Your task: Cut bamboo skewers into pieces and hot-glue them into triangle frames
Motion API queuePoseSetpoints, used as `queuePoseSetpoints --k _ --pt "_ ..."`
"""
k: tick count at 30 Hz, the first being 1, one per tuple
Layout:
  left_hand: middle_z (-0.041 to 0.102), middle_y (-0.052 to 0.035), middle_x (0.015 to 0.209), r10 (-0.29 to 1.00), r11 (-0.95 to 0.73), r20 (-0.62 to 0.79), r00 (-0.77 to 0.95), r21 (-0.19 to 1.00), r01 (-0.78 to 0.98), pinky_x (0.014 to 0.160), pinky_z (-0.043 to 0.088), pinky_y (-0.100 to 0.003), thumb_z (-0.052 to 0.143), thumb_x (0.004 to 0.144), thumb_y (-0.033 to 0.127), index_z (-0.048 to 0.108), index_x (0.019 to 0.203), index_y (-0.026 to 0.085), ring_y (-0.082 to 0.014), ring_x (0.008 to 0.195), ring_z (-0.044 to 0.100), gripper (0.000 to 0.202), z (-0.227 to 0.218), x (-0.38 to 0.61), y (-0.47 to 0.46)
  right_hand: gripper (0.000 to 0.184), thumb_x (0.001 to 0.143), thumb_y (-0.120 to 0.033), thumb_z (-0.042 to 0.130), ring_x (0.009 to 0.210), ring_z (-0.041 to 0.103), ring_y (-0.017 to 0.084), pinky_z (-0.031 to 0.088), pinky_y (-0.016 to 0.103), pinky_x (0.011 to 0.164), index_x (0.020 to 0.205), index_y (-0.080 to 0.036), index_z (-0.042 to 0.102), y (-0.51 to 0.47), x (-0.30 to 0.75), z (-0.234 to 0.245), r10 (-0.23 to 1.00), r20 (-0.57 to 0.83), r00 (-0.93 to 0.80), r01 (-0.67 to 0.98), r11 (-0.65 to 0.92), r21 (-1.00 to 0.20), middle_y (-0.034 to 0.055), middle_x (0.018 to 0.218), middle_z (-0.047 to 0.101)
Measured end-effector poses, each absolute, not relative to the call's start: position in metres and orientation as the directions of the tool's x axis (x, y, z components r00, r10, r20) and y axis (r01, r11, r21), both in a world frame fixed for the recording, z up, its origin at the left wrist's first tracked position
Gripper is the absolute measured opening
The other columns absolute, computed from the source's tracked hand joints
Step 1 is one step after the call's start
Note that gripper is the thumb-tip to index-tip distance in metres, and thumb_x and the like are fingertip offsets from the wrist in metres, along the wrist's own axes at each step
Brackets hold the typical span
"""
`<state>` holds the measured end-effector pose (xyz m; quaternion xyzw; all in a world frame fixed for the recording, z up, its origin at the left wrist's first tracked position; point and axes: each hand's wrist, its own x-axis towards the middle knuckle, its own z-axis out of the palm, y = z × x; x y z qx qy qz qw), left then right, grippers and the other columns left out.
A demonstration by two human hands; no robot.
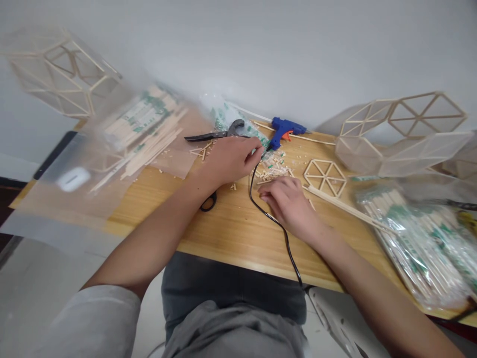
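Over the middle of the table, my left hand [236, 158] is closed, fingertips curled together beside the black cord [253, 191] of a blue glue gun [285, 130]. What its fingers hold, if anything, is hidden. My right hand [287, 200] rests lower on the table, fingers bent inward at the edge of a pile of short wooden stick pieces [274, 171]; its grasp is also hidden. Black-handled cutters [214, 134] lie just beyond my left hand, partly covered by it. A wooden hexagon frame with spokes [325, 177] lies to the right of the pile.
Bagged wooden sticks [413, 243] cover the right side, with long loose sticks [346, 206] beside them. Translucent sheets, loose sticks [152, 151] and a white case [74, 179] lie at left. Panelled hexagon structures stand at back left [69, 74] and right [406, 124].
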<state>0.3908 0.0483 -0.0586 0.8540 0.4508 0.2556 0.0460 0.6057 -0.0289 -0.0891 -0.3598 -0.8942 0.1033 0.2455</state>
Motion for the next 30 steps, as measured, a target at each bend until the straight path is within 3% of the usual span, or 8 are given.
queuePoseSetpoints --k 5,12,17,22,24,26,28,30 --pt "0.071 -0.0040 0.075 0.800 -0.580 0.386 0.460 0.297 0.759 0.066 0.041 -0.032 0.048 0.101 0.031 0.071 0.094 0.019 -0.0201 0.071 0.067 0.027 -0.060 0.390 0.049 0.018 0.103 -0.009 0.048 0.099 0.062 0.026 0.041 0.045 0.094 0.111 -0.020 0.059 -0.029 0.609 -0.088 0.687 0.357 -0.634 0.614 0.727 -0.309 0.0087 0.102 0.073" --pt "0.071 -0.0027 0.073 0.812 -0.569 0.379 0.445 0.343 0.747 0.067 0.042 -0.031 0.049 0.101 0.031 0.070 0.093 0.020 -0.0182 0.068 0.065 0.025 -0.058 0.385 0.051 0.022 0.104 -0.014 0.045 0.105 0.062 0.027 0.047 0.043 0.089 0.120 -0.021 0.059 -0.024 0.630 -0.074 0.730 0.560 -0.393 0.672 0.643 -0.367 0.0116 0.109 0.066" --pt "0.070 -0.0026 0.072 0.812 -0.568 0.376 0.446 0.340 0.749 0.066 0.041 -0.031 0.048 0.100 0.032 0.070 0.093 0.020 -0.0180 0.067 0.065 0.026 -0.059 0.384 0.051 0.020 0.107 -0.017 0.040 0.094 0.062 0.026 0.050 0.043 0.081 0.111 -0.020 0.059 -0.025 0.633 -0.069 0.739 0.616 -0.272 0.699 0.592 -0.401 0.0110 0.100 0.064" --pt "0.070 -0.0029 0.072 0.814 -0.567 0.375 0.444 0.345 0.748 0.065 0.041 -0.030 0.048 0.100 0.032 0.070 0.093 0.019 -0.0178 0.066 0.064 0.026 -0.059 0.385 0.050 0.014 0.106 -0.020 0.044 0.072 0.061 0.018 0.050 0.033 0.068 0.109 -0.022 0.058 -0.036 0.630 -0.071 0.800 0.560 -0.215 0.657 0.542 -0.524 0.0038 0.088 0.064" --pt "0.071 -0.0033 0.073 0.810 -0.572 0.378 0.449 0.336 0.749 0.065 0.041 -0.030 0.048 0.101 0.032 0.070 0.093 0.019 -0.0179 0.068 0.065 0.027 -0.059 0.385 0.050 0.011 0.107 -0.021 0.049 0.070 0.064 0.014 0.051 0.029 0.067 0.111 -0.021 0.059 -0.044 0.626 -0.066 0.854 0.442 -0.275 0.528 0.518 -0.672 0.0020 0.087 0.067" --pt "0.072 -0.0035 0.074 0.806 -0.575 0.380 0.453 0.325 0.751 0.066 0.041 -0.031 0.047 0.102 0.031 0.071 0.094 0.018 -0.0181 0.068 0.066 0.028 -0.059 0.385 0.049 0.013 0.107 -0.027 0.056 0.073 0.068 0.013 0.054 0.025 0.068 0.116 -0.020 0.061 -0.051 0.622 -0.055 0.850 0.211 -0.483 0.299 0.387 -0.872 -0.0001 0.083 0.070" --pt "0.072 -0.0033 0.074 0.804 -0.577 0.384 0.454 0.319 0.752 0.065 0.041 -0.031 0.048 0.102 0.030 0.071 0.095 0.018 -0.0182 0.068 0.066 0.027 -0.060 0.385 0.049 0.028 0.099 -0.036 0.071 0.077 0.073 0.013 0.058 0.024 0.072 0.120 -0.020 0.065 -0.057 0.618 -0.042 0.592 0.022 -0.805 0.106 0.180 -0.978 0.0004 0.088 0.077" --pt "0.071 -0.0030 0.074 0.803 -0.577 0.388 0.452 0.317 0.753 0.065 0.041 -0.031 0.049 0.101 0.030 0.071 0.095 0.019 -0.0183 0.069 0.066 0.026 -0.060 0.385 0.050 0.043 0.087 -0.043 0.083 0.084 0.076 0.014 0.061 0.026 0.077 0.120 -0.019 0.069 -0.059 0.617 -0.033 0.386 0.002 -0.923 0.026 0.067 -0.997 0.0051 0.101 0.081"
